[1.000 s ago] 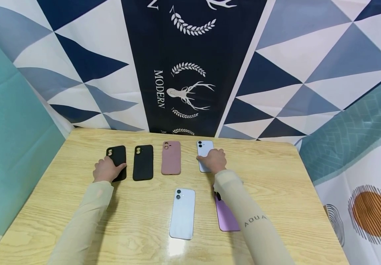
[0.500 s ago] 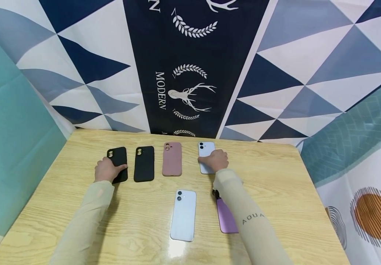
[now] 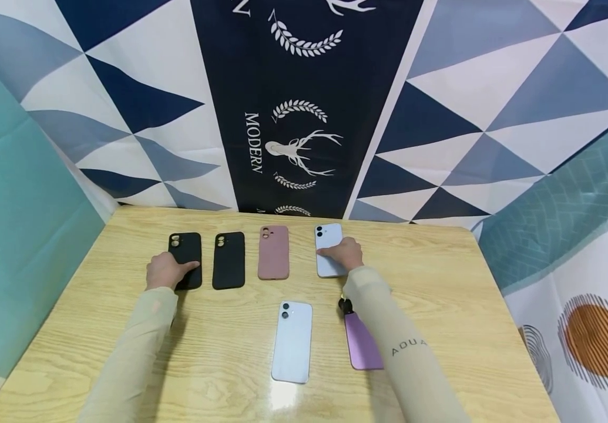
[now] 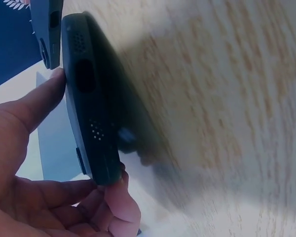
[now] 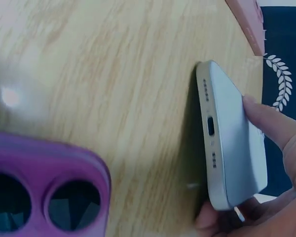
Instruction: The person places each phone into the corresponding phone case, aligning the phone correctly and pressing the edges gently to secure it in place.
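Note:
At the left end of the back row, my left hand (image 3: 163, 271) holds a black phone case (image 3: 186, 261) by its long edges. In the left wrist view the thumb is on one side of the case (image 4: 91, 113) and the fingers curl at the other, with its end openings facing the camera. My right hand (image 3: 349, 252) grips a light blue phone (image 3: 327, 236) at the row's right end. Thumb and fingers are at opposite edges of that phone (image 5: 239, 143) in the right wrist view; its charging port end faces the camera.
Beside the left hand lies a second black phone case (image 3: 228, 261), then a dusty pink case (image 3: 274, 252). A pale phone (image 3: 292, 342) lies nearer on the wooden table (image 3: 219, 364). Under the right forearm is a purple phone or cased phone (image 3: 360, 343), partly hidden. Patterned cloth (image 3: 304, 70) hangs behind.
My left hand has shifted slightly towards me along the black phone case. The right hand stays on the light blue phone, and the other things keep their places.

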Motion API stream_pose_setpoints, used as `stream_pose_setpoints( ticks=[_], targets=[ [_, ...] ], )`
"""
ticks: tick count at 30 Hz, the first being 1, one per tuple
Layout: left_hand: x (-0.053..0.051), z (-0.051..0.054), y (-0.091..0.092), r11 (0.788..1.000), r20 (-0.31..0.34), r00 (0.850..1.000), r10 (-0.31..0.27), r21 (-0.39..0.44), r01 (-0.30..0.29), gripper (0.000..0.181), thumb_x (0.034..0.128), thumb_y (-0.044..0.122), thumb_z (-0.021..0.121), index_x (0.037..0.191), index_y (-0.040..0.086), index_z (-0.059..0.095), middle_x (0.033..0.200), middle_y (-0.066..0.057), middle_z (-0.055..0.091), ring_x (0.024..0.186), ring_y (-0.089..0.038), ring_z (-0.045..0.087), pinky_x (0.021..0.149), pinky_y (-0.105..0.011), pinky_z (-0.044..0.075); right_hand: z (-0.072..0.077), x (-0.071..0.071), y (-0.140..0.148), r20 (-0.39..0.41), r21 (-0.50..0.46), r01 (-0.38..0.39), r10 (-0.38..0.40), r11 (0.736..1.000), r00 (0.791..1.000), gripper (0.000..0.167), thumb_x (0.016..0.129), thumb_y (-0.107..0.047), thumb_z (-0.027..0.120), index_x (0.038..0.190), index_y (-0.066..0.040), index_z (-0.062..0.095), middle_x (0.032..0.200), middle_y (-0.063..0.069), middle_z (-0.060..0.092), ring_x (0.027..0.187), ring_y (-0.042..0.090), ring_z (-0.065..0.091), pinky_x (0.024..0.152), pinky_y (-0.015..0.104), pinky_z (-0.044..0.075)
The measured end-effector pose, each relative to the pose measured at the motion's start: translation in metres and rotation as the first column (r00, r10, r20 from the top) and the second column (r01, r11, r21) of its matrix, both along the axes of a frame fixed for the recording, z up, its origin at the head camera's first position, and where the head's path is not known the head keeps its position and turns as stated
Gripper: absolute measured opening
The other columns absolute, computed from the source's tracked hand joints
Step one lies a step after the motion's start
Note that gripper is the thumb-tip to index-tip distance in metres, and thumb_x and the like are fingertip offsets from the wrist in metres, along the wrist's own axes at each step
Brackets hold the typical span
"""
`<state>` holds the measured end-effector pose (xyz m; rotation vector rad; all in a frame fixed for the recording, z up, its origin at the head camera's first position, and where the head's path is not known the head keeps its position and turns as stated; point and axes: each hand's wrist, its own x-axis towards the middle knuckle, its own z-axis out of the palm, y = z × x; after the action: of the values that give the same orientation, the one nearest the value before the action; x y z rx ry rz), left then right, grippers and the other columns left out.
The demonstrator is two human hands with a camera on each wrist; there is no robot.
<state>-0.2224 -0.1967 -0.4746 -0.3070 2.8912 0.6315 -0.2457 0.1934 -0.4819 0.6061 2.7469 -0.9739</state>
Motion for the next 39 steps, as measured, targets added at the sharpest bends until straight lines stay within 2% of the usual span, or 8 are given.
stream_pose_setpoints(
  ticks=[4, 8, 13, 19, 24, 27, 32, 39],
  targets=[
    [0.001, 0.001, -0.004, 0.999, -0.003, 1.000, 0.018, 0.045, -0.017, 0.047, 0.0849, 0.037, 0.066, 0.082, -0.010, 0.064, 0.073, -0.024, 0.062, 0.065, -0.033, 0.060, 0.056, -0.038, 0.048, 0.002, -0.003, 0.005, 0.032, -0.152, 0.049, -0.045, 0.987, 0.999, 0.051, 0.078, -0.024, 0.074, 0.110, 0.009, 0.054, 0.107, 0.021, 0.059, 0.087, 0.025, 0.058, 0.075, 0.032, 0.053],
    [0.002, 0.002, -0.009, 0.995, 0.019, 0.999, 0.037, 0.093, -0.039, 0.046, 0.0874, 0.031, 0.064, 0.093, -0.015, 0.060, 0.086, -0.030, 0.062, 0.075, -0.038, 0.060, 0.065, -0.044, 0.050, -0.003, -0.005, 0.012, 0.142, -0.318, 0.146, -0.105, 0.937, 0.984, 0.058, 0.083, -0.016, 0.070, 0.126, 0.011, 0.042, 0.123, 0.023, 0.050, 0.106, 0.030, 0.057, 0.091, 0.036, 0.051],
    [0.001, 0.004, -0.016, 0.985, 0.071, 0.995, 0.068, 0.154, -0.079, 0.047, 0.0918, 0.024, 0.058, 0.112, -0.018, 0.054, 0.111, -0.036, 0.056, 0.097, -0.046, 0.057, 0.079, -0.050, 0.050, -0.012, -0.008, 0.020, 0.191, -0.407, 0.170, -0.098, 0.897, 0.977, 0.061, 0.092, -0.017, 0.059, 0.139, 0.009, 0.031, 0.141, 0.025, 0.038, 0.128, 0.032, 0.044, 0.106, 0.040, 0.040],
    [0.002, 0.006, -0.024, 0.972, 0.113, 0.992, 0.061, 0.221, -0.085, 0.046, 0.0940, 0.020, 0.054, 0.123, -0.016, 0.049, 0.125, -0.035, 0.050, 0.110, -0.046, 0.052, 0.088, -0.050, 0.049, -0.014, -0.008, 0.024, 0.194, -0.498, 0.169, -0.081, 0.851, 0.978, 0.053, 0.098, -0.016, 0.046, 0.142, 0.008, 0.027, 0.141, 0.024, 0.038, 0.128, 0.033, 0.042, 0.109, 0.041, 0.037],
    [0.002, 0.007, -0.032, 0.957, 0.145, 0.989, 0.029, 0.283, -0.070, 0.046, 0.0949, 0.020, 0.053, 0.126, -0.013, 0.049, 0.124, -0.033, 0.052, 0.102, -0.039, 0.061, 0.085, -0.045, 0.052, -0.011, -0.006, 0.026, 0.176, -0.591, 0.158, -0.064, 0.791, 0.982, 0.052, 0.100, -0.014, 0.040, 0.144, 0.007, 0.021, 0.139, 0.023, 0.040, 0.124, 0.033, 0.044, 0.108, 0.042, 0.038],
    [0.002, 0.009, -0.035, 0.939, 0.163, 0.986, 0.033, 0.334, -0.087, 0.046, 0.0949, 0.020, 0.054, 0.127, -0.012, 0.049, 0.123, -0.032, 0.054, 0.085, -0.030, 0.068, 0.080, -0.040, 0.055, -0.006, -0.006, 0.027, 0.146, -0.621, 0.134, -0.055, 0.772, 0.988, 0.053, 0.101, -0.014, 0.038, 0.144, 0.008, 0.018, 0.139, 0.025, 0.038, 0.126, 0.034, 0.042, 0.109, 0.042, 0.037],
    [0.003, 0.012, -0.038, 0.906, 0.174, 0.983, 0.052, 0.407, -0.120, 0.047, 0.0939, 0.021, 0.056, 0.128, -0.011, 0.049, 0.121, -0.029, 0.057, 0.068, -0.007, 0.063, 0.074, -0.034, 0.057, 0.002, -0.006, 0.026, 0.125, -0.643, 0.118, -0.048, 0.756, 0.991, 0.052, 0.101, -0.014, 0.036, 0.144, 0.008, 0.017, 0.140, 0.025, 0.037, 0.128, 0.035, 0.040, 0.110, 0.043, 0.035],
    [0.005, 0.015, -0.039, 0.861, 0.169, 0.982, 0.079, 0.485, -0.153, 0.051, 0.0926, 0.023, 0.059, 0.130, -0.009, 0.048, 0.116, -0.027, 0.061, 0.064, -0.002, 0.059, 0.074, -0.033, 0.057, 0.008, -0.004, 0.025, 0.122, -0.658, 0.110, -0.039, 0.745, 0.992, 0.051, 0.101, -0.014, 0.032, 0.144, 0.010, 0.016, 0.140, 0.025, 0.037, 0.127, 0.035, 0.040, 0.111, 0.042, 0.035]
  ],
)
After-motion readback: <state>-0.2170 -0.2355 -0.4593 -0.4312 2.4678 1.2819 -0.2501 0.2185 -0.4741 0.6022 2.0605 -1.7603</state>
